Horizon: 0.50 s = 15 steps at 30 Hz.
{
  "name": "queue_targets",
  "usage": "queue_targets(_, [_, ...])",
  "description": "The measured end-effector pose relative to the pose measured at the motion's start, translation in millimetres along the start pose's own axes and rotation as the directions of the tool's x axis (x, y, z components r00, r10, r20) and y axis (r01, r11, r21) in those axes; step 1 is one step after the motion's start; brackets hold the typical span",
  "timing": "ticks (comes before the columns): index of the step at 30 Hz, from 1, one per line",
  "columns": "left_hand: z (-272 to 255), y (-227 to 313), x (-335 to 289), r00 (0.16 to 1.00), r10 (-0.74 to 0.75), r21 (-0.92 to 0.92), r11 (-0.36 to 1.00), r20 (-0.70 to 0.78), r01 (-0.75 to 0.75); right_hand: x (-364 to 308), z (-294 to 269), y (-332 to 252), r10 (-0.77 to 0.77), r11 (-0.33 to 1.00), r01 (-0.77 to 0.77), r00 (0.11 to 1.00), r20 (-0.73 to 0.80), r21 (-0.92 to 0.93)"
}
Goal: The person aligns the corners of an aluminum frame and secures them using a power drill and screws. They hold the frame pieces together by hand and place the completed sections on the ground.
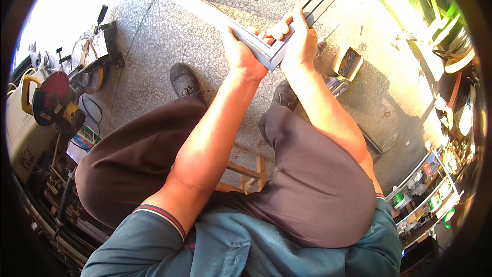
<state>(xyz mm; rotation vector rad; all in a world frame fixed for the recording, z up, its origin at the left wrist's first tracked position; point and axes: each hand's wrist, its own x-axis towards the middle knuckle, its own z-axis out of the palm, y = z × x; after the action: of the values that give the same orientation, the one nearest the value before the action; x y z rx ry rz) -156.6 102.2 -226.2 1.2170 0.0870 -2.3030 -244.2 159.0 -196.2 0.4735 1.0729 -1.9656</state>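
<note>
A grey metal window frame [275, 57] is held out in front of me, its near corner pointing toward my body. My left hand [240, 55] is closed around the left bar just short of that corner, fingers curling over the inner edge. On the other bar my right hand [301, 43] grips close to the corner, thumb and fingers wrapped around it. The fingertips of both hands come near each other inside the corner. Past my right wrist, a power tool with a long thin bit [323, 42] lies on the floor, partly hidden.
An open box of small dark pieces [349, 63] stands on the speckled floor at right. A circular saw with a red disc [55, 92] stands at left, near another cutting machine [92, 51]. A wire rack [428, 179] is at lower right. A wooden stool [248, 170] shows beneath me.
</note>
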Motion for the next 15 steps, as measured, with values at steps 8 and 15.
queue_targets(8, [0.8,-10.7,6.0,0.996,-0.051,0.006,0.999,-0.068,0.052,-5.2,8.9,-5.1,-0.047,0.994,0.038,0.995,-0.091,-0.101])
queue_targets(15, [4.8,-5.1,-0.2,0.991,-0.042,0.056,0.997,-0.129,0.049,-0.4,5.1,3.7,-0.064,0.989,0.047,0.991,-0.115,-0.142])
